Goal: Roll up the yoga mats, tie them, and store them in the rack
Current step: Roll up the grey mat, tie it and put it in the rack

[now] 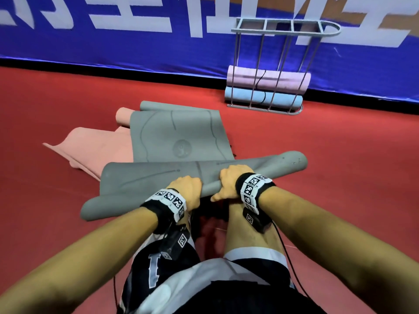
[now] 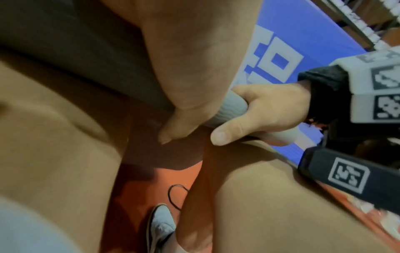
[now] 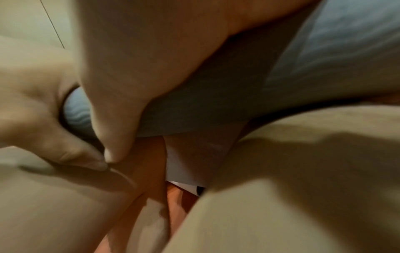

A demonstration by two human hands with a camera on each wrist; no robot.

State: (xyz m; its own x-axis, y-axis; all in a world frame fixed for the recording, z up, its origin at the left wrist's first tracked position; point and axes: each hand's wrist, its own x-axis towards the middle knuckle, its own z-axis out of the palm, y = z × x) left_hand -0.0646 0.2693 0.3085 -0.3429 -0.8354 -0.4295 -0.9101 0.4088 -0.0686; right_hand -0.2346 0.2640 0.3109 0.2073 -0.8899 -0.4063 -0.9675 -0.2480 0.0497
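A: Going left to right, what's there?

B: A pink mat (image 1: 90, 143) lies loose on the red floor (image 1: 45, 98), partly under a flat grey mat (image 1: 176, 134). Nearer the person, a second grey mat (image 1: 158, 177) is partly rolled. The left hand (image 1: 188, 191) curls over the rolled edge, and just beside it the right hand (image 1: 229, 182) does the same, fingers over the top and thumb tucked beneath. Both are clamped on the roll near its middle.

A: And the rack?

B: The rack (image 1: 272, 64) stands far right against the blue banner (image 1: 136, 41), with a pink roll (image 1: 267, 80) lying on a blue roll (image 1: 263, 99).

A: How should the rolling go?

B: The roll looks skewed, its right end sitting further away than its left. I'd spread the hands wider apart, square the ends up, then roll forward with even pressure so it stays tight and doesn't cone. A loose core would likely make tying harder.
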